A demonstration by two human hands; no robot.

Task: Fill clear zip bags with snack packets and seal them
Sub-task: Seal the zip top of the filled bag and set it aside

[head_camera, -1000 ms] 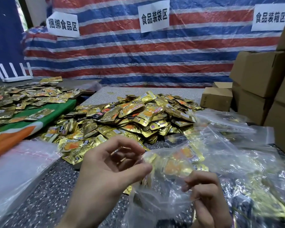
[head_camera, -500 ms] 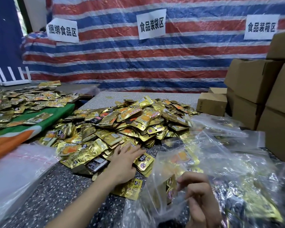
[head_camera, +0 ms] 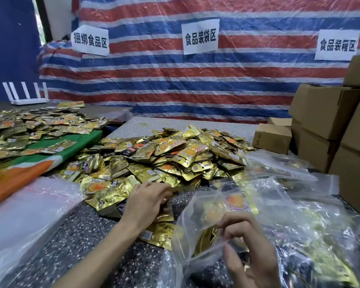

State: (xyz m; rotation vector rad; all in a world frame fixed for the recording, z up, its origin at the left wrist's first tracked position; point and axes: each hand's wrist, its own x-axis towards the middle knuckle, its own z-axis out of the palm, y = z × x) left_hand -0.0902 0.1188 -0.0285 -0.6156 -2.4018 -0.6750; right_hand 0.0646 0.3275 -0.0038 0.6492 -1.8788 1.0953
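right hand (head_camera: 247, 252) low right in the head view, fingers curled, grip pinching the mouth edge of the clear zip bag (head_camera: 187, 235). the bag is lifted off the surface (head_camera: 81, 246) and tilted, with its opening toward the left. likely held this way so the mouth gapes and the other hand can feed it without the bag collapsing. a few gold packets in the bag (head_camera: 235, 201) sit toward its far end, above and beyond the right grip. bag looks partly filled and is not sealed.

left hand (head_camera: 148, 204) reaches forward onto the near edge of the snack packet pile (head_camera: 175, 159), fingers laid over loose packets. thumb is hidden and the fingertips are blurred, so cannot tell if this grip has pinched a packet or only rests on them. the packets it touches are just beside the bag mouth, to its left, so a short carry. judged step: fetching the next packet for the bag, zip closure comes later.

pile sits mid-surface, beyond both hands. a flat stack of empty bags (head_camera: 29, 215) lies at left, near the left forearm. filled bags (head_camera: 320, 246) are heaped at right, just beside the right hand. cardboard boxes (head_camera: 330, 121) are stacked far right. a second spread of packets (head_camera: 29, 129) is on the green cloth (head_camera: 81, 142) at far left, well apart from the hands.
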